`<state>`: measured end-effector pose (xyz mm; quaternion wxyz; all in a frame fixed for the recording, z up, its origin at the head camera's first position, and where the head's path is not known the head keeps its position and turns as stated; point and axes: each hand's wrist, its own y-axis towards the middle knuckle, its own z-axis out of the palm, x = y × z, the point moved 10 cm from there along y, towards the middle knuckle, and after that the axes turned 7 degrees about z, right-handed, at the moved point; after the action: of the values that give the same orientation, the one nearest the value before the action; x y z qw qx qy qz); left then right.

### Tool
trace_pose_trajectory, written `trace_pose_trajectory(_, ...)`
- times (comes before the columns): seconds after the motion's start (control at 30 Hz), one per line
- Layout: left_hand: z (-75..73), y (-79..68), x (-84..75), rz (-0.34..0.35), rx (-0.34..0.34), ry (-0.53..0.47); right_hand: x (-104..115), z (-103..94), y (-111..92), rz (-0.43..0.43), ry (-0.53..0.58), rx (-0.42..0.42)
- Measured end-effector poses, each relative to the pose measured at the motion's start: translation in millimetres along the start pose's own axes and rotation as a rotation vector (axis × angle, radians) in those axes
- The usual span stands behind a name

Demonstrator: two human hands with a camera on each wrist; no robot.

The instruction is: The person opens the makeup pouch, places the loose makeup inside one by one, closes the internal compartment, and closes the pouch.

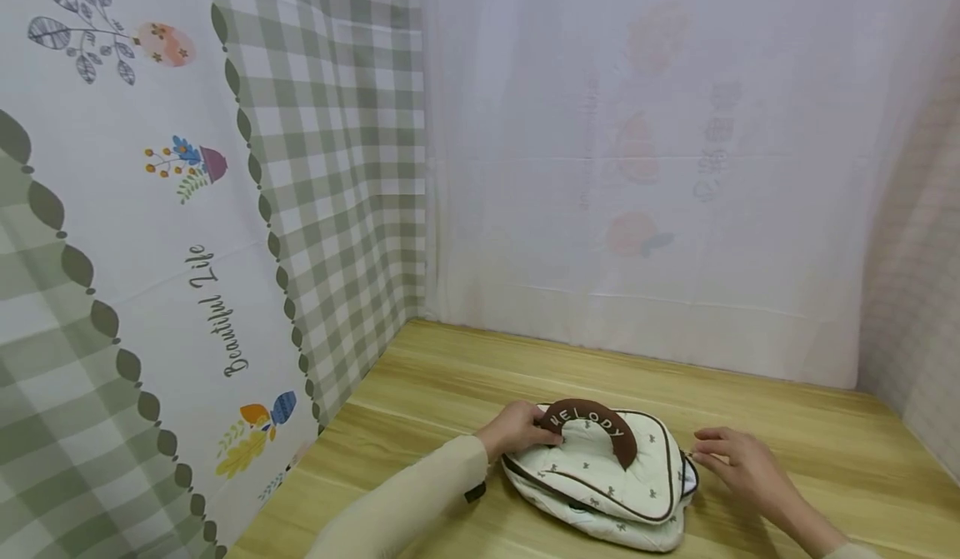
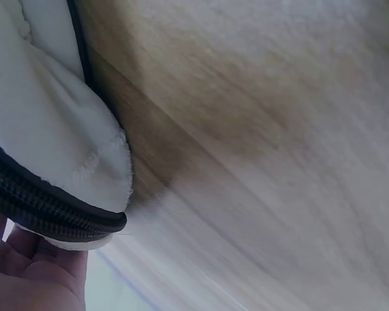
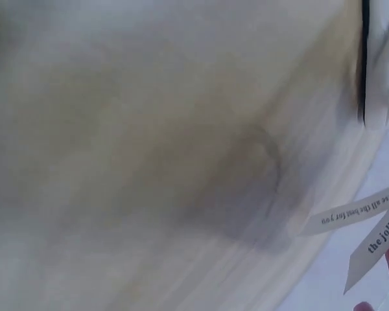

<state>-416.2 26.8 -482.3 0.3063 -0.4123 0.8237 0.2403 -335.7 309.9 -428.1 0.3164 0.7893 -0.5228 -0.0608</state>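
A white quilted bag (image 1: 585, 463) with small dark bow prints and dark brown piping lies on the table. Its curved brown handle (image 1: 581, 411) reads "MELODY". At the bag's left corner, my left hand (image 1: 517, 427) grips the edge beside the handle's end. The left wrist view has a dark zipper (image 2: 52, 210) along the bag's edge, just above the fingers. My right hand (image 1: 738, 463) is at the bag's right end, fingertips pinched together. Printed ribbon strips (image 3: 375, 247) stick out by those fingers in the right wrist view; the pinch point itself lies out of frame.
The bag rests on a wood-grain table (image 1: 420, 376). Green-checked cloth with printed plants (image 1: 322, 126) hangs on the left, and a pale white curtain (image 1: 525, 209) behind. A small black piece (image 1: 475, 492) shows by the left sleeve.
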Motion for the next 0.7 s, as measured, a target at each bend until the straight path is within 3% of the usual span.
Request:
trace_pose_trajectory(0.37,2.0,3.6,-4.3,0.015,0.008,0.051,6,-6.4,-35,0.086,0.008,-0.053)
trace_pose_trajectory(0.7,0.0,1.8,-7.0,-0.012,0.008,0.087,14,-4.5,-45,0.125,-0.022,-0.022)
